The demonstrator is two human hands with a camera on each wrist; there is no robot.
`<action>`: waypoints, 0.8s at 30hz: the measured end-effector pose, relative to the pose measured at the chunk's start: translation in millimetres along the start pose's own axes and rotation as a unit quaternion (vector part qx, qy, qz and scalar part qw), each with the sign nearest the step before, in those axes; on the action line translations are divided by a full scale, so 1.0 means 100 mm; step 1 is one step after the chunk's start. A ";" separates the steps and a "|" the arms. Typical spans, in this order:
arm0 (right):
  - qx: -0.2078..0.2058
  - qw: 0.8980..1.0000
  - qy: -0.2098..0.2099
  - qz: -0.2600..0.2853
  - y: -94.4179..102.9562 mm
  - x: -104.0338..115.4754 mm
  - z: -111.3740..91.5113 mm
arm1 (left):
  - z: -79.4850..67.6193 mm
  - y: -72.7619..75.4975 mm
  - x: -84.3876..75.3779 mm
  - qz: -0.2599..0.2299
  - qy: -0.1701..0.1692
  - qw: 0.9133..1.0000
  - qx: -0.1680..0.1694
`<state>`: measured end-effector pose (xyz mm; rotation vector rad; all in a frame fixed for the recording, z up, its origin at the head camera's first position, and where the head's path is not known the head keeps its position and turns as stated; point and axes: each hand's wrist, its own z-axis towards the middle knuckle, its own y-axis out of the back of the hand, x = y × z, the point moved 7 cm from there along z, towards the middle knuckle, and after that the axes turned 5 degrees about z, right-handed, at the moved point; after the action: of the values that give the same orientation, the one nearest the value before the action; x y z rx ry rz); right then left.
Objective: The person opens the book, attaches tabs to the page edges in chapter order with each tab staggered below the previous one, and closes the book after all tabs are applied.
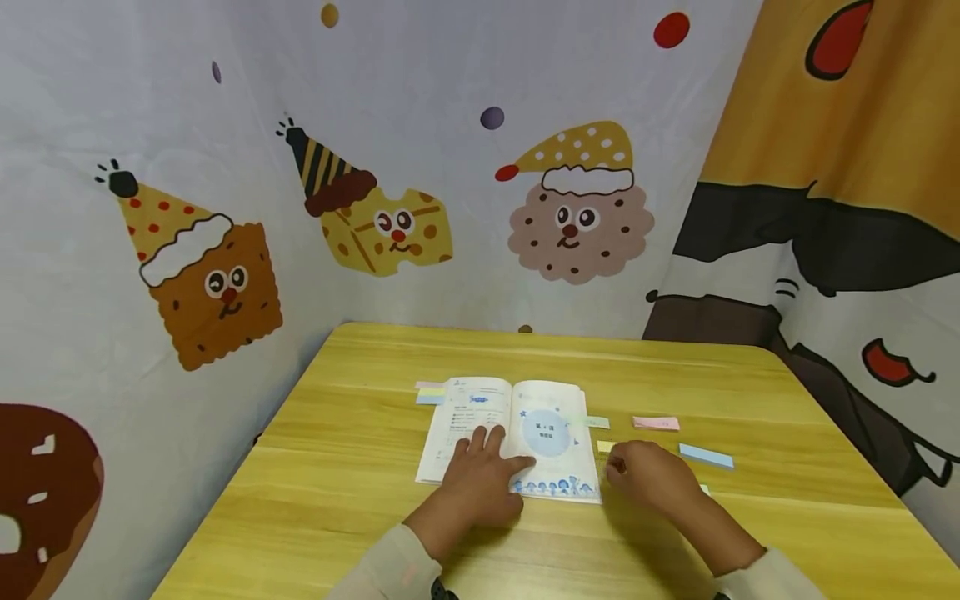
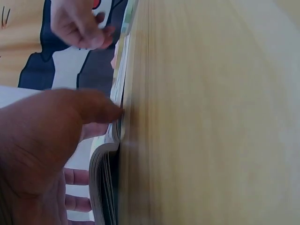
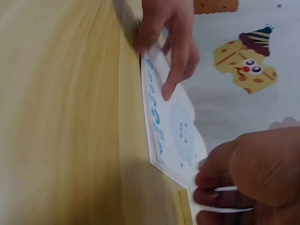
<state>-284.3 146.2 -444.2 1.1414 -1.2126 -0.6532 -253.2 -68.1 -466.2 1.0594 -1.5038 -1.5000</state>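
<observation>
An open book (image 1: pixel 550 396) with printed pages lies on the wooden table. My left hand (image 1: pixel 482 479) rests over its lower middle with fingers spread, the thumb at the near edge in the left wrist view. My right hand (image 1: pixel 651 477) is just right of the book, fingers curled and thumb close to the index finger. Beside its fingertips is a yellow sticky strip (image 1: pixel 605 447), partly covered by the hand; the right wrist view shows this yellow strip (image 3: pixel 184 206) by the book's corner. Whether the fingers pinch anything is hidden.
Pink, yellow and blue tabs (image 1: pixel 431 393) stick out at the book's left edge, a green tab (image 1: pixel 598 422) at its right. A pink strip (image 1: pixel 656 423) and a blue strip (image 1: pixel 706 456) lie farther right on the table (image 1: pixel 360 500). A cartoon-printed curtain (image 1: pixel 465 67) hangs behind.
</observation>
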 end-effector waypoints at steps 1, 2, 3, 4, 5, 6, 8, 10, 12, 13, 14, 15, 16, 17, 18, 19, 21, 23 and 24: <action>0.015 1.000 -0.009 0.005 -0.01 -0.02 -0.06 | 0.00 0.01 0.00 -0.004 0.003 1.000 -0.004; 0.029 0.999 -0.012 0.008 -0.02 -0.04 -0.11 | 0.00 0.02 0.00 -0.007 0.005 1.000 -0.008; 0.042 0.999 -0.012 0.011 -0.04 -0.05 -0.16 | 0.00 0.03 -0.01 -0.011 0.007 1.000 -0.011; 0.050 0.999 -0.007 0.017 -0.06 -0.05 -0.21 | 0.01 0.03 -0.01 -0.013 0.008 1.000 -0.015; 0.056 0.998 -0.001 0.022 -0.07 -0.05 -0.24 | 0.01 0.04 -0.01 -0.014 0.009 1.000 -0.018; 0.059 0.998 0.006 0.028 -0.09 -0.04 -0.27 | 0.01 0.04 -0.01 -0.012 0.010 1.000 -0.020; 0.059 0.997 0.028 0.037 -0.11 -0.03 -0.31 | 0.02 0.03 -0.02 -0.008 0.010 1.000 -0.021; 0.053 0.996 0.059 0.041 -0.13 0.00 -0.33 | 0.02 0.03 -0.02 -0.002 0.009 1.000 -0.022; 0.047 0.993 0.096 0.048 -0.14 0.04 -0.33 | 0.02 0.02 -0.02 0.002 0.007 1.000 -0.023; 0.040 0.992 0.112 0.051 -0.15 0.05 -0.33 | 0.02 0.02 -0.02 0.004 0.005 1.000 -0.024; 0.029 0.990 0.130 0.052 -0.15 0.07 -0.34 | 0.02 0.02 -0.02 0.006 0.003 1.000 -0.025; 0.014 0.987 0.151 0.051 -0.15 0.09 -0.34 | 0.01 0.02 -0.02 0.007 0.002 1.000 -0.025; -0.002 0.984 0.172 0.049 -0.15 0.12 -0.34 | 0.01 0.03 -0.02 0.005 0.000 1.000 -0.025; -0.021 0.981 0.190 0.043 -0.15 0.14 -0.35 | 0.00 0.04 -0.02 0.006 -0.001 1.000 -0.026; -0.039 0.978 0.202 0.038 -0.15 0.16 -0.35 | 0.00 0.05 -0.02 0.008 -0.002 1.000 -0.027; -0.054 0.975 0.212 0.032 -0.15 0.17 -0.35 | 0.00 0.06 -0.02 0.009 -0.003 1.000 -0.028; -0.064 0.972 0.226 0.023 -0.19 0.21 -0.34 | -0.01 0.07 -0.02 0.015 -0.003 0.999 -0.029; -0.054 0.972 0.227 0.024 -0.24 0.22 -0.31 | -0.01 0.07 -0.02 0.026 -0.002 0.999 -0.032; -0.048 0.973 0.224 0.025 -0.26 0.23 -0.29 | -0.01 0.08 -0.02 0.028 0.000 0.999 -0.036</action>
<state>-245.8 126.3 -458.0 1.0995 -0.8125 -0.3810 -252.2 -67.0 -458.6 0.9677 -1.4575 -1.5025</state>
